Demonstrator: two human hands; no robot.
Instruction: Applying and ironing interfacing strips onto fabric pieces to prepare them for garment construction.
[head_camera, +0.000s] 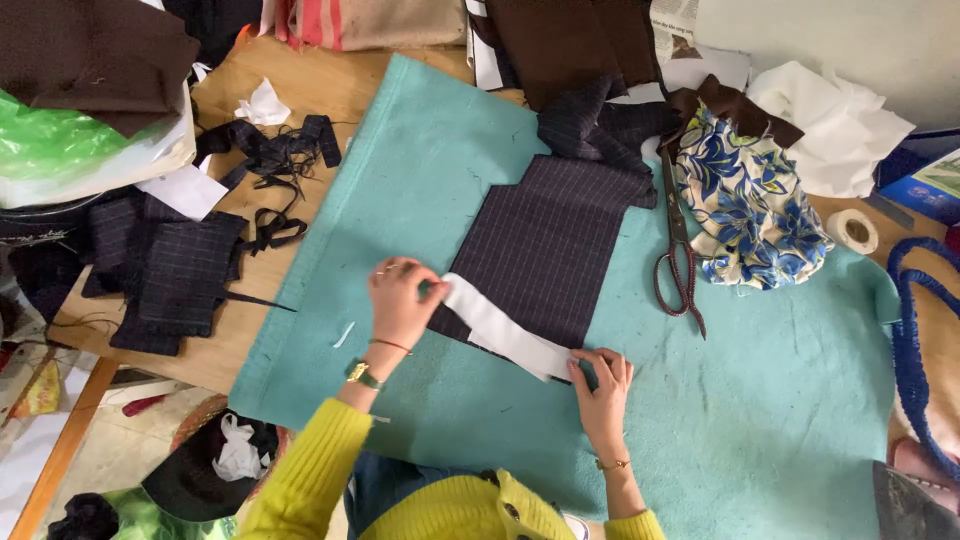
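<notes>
A dark pinstriped fabric piece (550, 240) lies flat on a teal cloth (760, 420) that covers the table. Along the piece's near edge lies a white strip (500, 325). My left hand (400, 300) pinches the strip's left end, fingers closed on it. At the strip's right end my right hand (603, 385) presses down on it, at the corner of the dark piece. Both arms wear yellow sleeves. The left wrist carries a watch and a thin bracelet.
Scissors with red-brown handles (678, 262) lie right of the dark piece, beside a blue floral fabric (748, 205). More dark pinstriped pieces (170, 270) and black scraps (275, 150) sit on the wooden table at left. A tape roll (853, 231) and blue cord (910, 340) are at right.
</notes>
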